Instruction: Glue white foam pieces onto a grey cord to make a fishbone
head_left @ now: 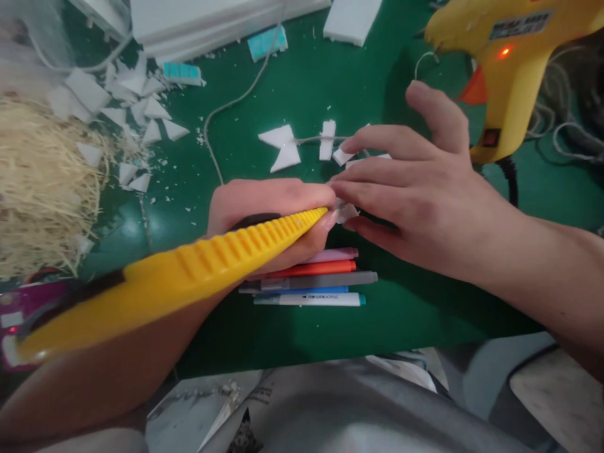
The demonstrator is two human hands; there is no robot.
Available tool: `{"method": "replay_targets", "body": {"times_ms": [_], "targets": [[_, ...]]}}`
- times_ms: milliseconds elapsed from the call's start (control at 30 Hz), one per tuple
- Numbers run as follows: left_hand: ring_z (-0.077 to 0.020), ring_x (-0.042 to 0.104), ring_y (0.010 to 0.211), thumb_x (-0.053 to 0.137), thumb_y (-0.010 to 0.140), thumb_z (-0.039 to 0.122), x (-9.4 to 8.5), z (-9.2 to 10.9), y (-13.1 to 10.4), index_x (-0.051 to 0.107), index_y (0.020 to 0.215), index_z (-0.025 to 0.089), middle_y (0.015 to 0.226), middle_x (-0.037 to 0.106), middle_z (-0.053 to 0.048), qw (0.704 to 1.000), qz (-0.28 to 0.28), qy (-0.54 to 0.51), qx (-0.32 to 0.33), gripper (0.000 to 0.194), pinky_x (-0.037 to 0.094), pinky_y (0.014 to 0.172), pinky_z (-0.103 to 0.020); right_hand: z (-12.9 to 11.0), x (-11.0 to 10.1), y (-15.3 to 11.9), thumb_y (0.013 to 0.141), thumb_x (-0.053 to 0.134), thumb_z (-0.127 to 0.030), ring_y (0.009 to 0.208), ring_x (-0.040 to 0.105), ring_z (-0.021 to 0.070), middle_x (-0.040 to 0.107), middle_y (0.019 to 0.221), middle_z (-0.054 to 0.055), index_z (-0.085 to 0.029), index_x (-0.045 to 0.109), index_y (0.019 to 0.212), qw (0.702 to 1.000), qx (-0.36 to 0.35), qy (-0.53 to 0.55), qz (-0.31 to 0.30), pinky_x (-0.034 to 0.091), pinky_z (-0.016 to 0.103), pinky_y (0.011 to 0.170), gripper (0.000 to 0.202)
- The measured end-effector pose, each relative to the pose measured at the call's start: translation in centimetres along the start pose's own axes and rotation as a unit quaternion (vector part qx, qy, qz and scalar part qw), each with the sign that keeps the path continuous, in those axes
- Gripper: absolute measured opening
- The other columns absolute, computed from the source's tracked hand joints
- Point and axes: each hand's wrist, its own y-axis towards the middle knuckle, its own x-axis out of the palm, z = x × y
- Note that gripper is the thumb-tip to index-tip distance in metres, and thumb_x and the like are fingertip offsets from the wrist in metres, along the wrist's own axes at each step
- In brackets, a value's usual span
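My left hand (pixel 274 207) is closed around a yellow ribbed utility knife (pixel 189 270), whose handle slants toward the lower left. At its fingertips is a small white scrap (pixel 346 212), which the fingers of my right hand (pixel 410 182) also touch. The right thumb and fingers are bent around that spot, and the blade cannot be made out. Just beyond my hands, white foam pieces (pixel 285 148) and a small foam strip (pixel 327 140) lie along a thin cord. Several markers (pixel 321 299) lie side by side below my left hand.
A yellow glue gun (pixel 514 69) with a lit red light stands at the upper right. Foam scraps (pixel 136 94) and a heap of pale straw (pixel 42 182) lie at left. White foam boards (pixel 217 25) are at the back of the green table (pixel 245 343). A cord curves across it.
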Motion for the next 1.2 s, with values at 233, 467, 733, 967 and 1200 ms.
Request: {"method": "replay_targets", "body": {"times_ms": [233, 467, 733, 967, 1200], "targets": [[-0.0158, 0.083, 0.084, 0.059, 0.113, 0.034, 0.5, 0.2, -0.5, 0.083, 0.1, 0.03, 0.092, 0.087, 0.004, 0.998, 0.049, 0.038, -0.021, 0.027, 0.06, 0.07, -0.025, -0.1, -0.1, 0.3, 0.115, 0.062, -0.025, 0.144, 0.074, 0.034, 0.091, 0.123, 0.004, -0.027, 0.086, 0.13, 1.0, 0.008, -0.009, -0.012, 0.032, 0.075, 0.143, 0.028], [-0.0129, 0.075, 0.063, 0.064, 0.109, 0.026, 0.3, -0.5, -0.5, 0.079, 0.094, 0.03, 0.074, 0.08, 0.008, 0.995, 0.093, -0.03, 0.03, 0.022, 0.062, 0.062, -0.022, -0.3, -0.3, 0.3, 0.116, 0.059, -0.024, 0.148, 0.072, 0.035, 0.09, 0.126, 0.005, -0.027, 0.085, 0.134, 1.0, 0.009, -0.005, -0.029, 0.028, 0.076, 0.145, 0.032], [-0.0135, 0.08, 0.074, 0.069, 0.109, 0.034, 0.2, -0.5, -0.8, 0.086, 0.103, 0.031, 0.089, 0.087, 0.007, 0.998, 0.063, 0.024, 0.008, 0.018, 0.063, 0.071, -0.019, -0.3, -0.2, 0.4, 0.115, 0.058, -0.023, 0.148, 0.072, 0.0354, 0.09, 0.125, 0.005, -0.027, 0.085, 0.133, 1.0, 0.014, 0.002, -0.028, 0.029, 0.076, 0.145, 0.033], [-0.0152, 0.081, 0.077, 0.071, 0.109, 0.038, 0.3, -1.4, -1.1, 0.088, 0.109, 0.029, 0.093, 0.088, 0.004, 0.998, 0.051, 0.029, 0.008, 0.019, 0.061, 0.069, -0.02, 0.0, -0.1, 0.2, 0.114, 0.059, -0.024, 0.148, 0.072, 0.0354, 0.09, 0.125, 0.005, -0.026, 0.084, 0.134, 1.0, 0.003, 0.005, -0.019, 0.03, 0.076, 0.145, 0.032], [-0.014, 0.082, 0.08, 0.059, 0.114, 0.034, 0.1, -0.5, 0.1, 0.082, 0.1, 0.029, 0.09, 0.086, 0.005, 1.0, 0.022, -0.014, 0.008, 0.027, 0.064, 0.077, -0.021, 0.0, -0.2, 0.1, 0.115, 0.06, -0.024, 0.152, 0.07, 0.035, 0.09, 0.126, 0.006, -0.024, 0.084, 0.137, 1.0, -0.001, -0.003, -0.024, 0.028, 0.073, 0.147, 0.032]]}}
